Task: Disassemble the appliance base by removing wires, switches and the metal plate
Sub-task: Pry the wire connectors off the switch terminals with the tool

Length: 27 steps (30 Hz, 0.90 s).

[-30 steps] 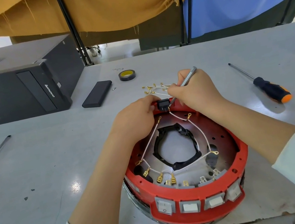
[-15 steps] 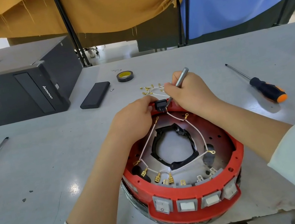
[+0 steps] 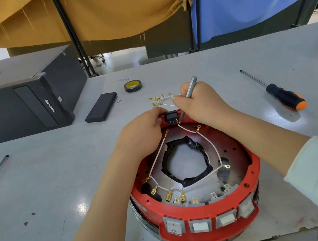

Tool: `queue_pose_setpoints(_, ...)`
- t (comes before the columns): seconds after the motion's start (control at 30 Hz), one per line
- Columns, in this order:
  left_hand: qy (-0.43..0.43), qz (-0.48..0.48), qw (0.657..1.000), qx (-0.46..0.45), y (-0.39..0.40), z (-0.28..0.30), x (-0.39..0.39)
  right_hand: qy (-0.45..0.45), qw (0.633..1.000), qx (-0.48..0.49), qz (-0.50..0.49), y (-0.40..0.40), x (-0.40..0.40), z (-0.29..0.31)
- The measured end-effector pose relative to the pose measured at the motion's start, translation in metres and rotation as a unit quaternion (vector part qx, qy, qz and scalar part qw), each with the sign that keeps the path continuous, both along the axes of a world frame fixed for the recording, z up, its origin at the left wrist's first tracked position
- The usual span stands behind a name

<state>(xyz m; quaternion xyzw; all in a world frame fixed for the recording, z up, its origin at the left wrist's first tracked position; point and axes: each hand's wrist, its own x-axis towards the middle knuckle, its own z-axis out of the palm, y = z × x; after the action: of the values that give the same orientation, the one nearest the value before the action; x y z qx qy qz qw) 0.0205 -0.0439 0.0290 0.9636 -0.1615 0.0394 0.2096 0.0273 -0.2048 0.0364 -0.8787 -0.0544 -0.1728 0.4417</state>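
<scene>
The round red plastic appliance base (image 3: 202, 231) sits at the near edge of the grey table (image 3: 38, 182). The left hand (image 3: 141, 132) curls over its far rim, steadying the small black switch (image 3: 171, 116). The right hand (image 3: 199, 103) grips a slim grey metal tool (image 3: 189, 90), tip at the switch terminals. Risk: a slipping tip could strike the adjacent left fingertips or tear the white wire (image 3: 189, 131) from its terminal. Excess prying may crack the rim. Four grey rocker switches (image 3: 211, 222) remain fitted.
</scene>
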Motion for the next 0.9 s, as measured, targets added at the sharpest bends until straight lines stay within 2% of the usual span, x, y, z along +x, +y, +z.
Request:
queue_pose_setpoints(0.13,0.004,0.000,1.000,-0.004,0.0004,-0.0002,0.0002,-0.019,0.999,0.027,-0.009,-0.0007,0.0005,-0.0012)
queue_pose_setpoints(0.57,0.003,0.002,1.000,-0.002,-0.0001,0.0003,-0.0005,-0.024,0.999,0.024,0.004,0.0000,0.0005,-0.0024)
queue_pose_setpoints(0.77,-0.002,0.002,1.000,0.008,-0.0008,0.0002,-0.0011,-0.016,0.998,-0.050,0.022,0.0046,-0.0052,-0.0034)
queue_pose_setpoints(0.9,-0.001,-0.001,1.000,0.004,-0.0006,0.0003,-0.0015,-0.035,0.999,0.010,0.000,0.0013,-0.0015,-0.0016)
